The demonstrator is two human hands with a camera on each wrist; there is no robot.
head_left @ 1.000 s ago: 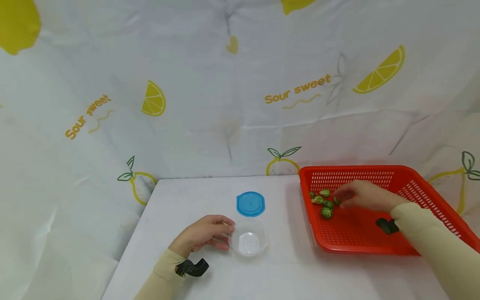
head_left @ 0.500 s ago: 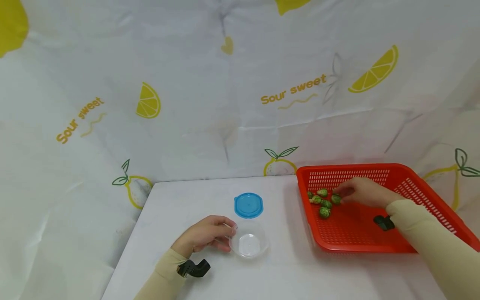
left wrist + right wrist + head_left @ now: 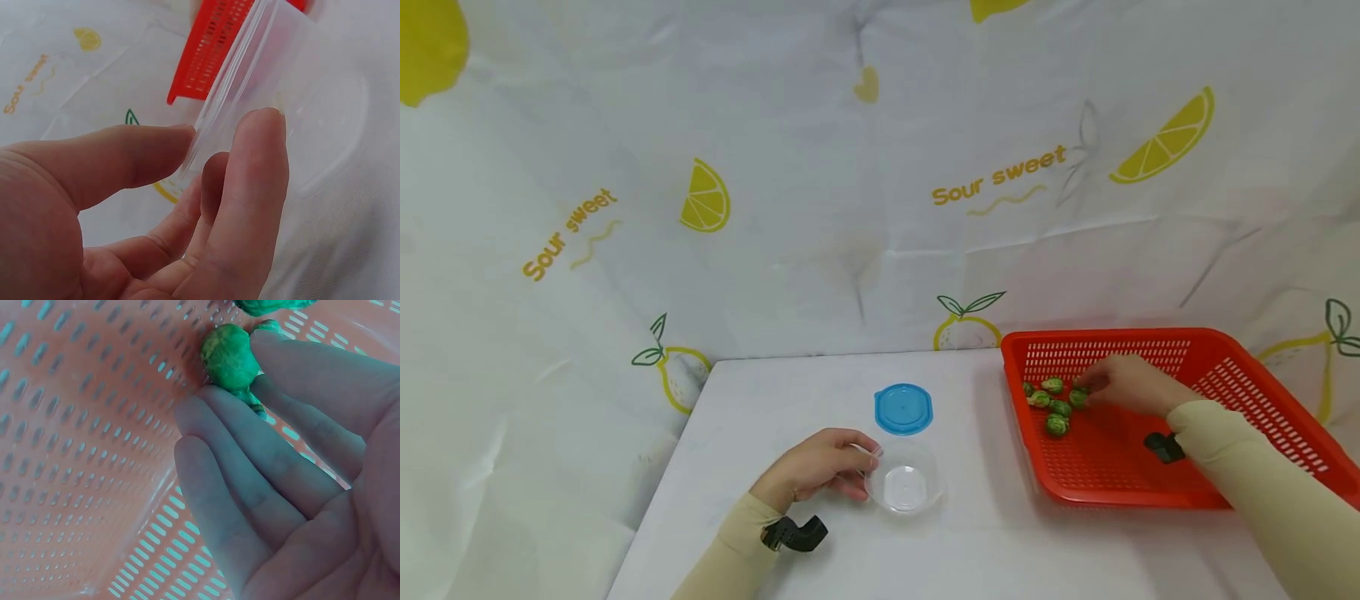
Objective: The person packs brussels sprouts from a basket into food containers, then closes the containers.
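Observation:
My left hand [image 3: 820,465] pinches the rim of a clear round plastic tub [image 3: 906,487] on the white table. In the left wrist view, the tub's wall [image 3: 319,106] rises between thumb and a finger, tilted by the camera's angle. Nothing lies inside the tub. To the right, my right hand [image 3: 1131,385] reaches into a red plastic basket [image 3: 1120,498]. Its thumb and fingertips are at a green Brussels sprout [image 3: 230,357], pinching it close over the basket floor. Several more sprouts [image 3: 1057,425] lie beside it at the basket's left end.
A blue lid [image 3: 903,408] lies flat on the table [image 3: 790,400] just behind the tub. Behind the table hangs a white sheet [image 3: 820,208] printed with lemons. The basket's raised rim and slotted walls surround the right hand.
The right fingers have shifted slightly up and back, and more of the nearest sprout shows. The left hand keeps its hold on the tub. The view has swayed a little.

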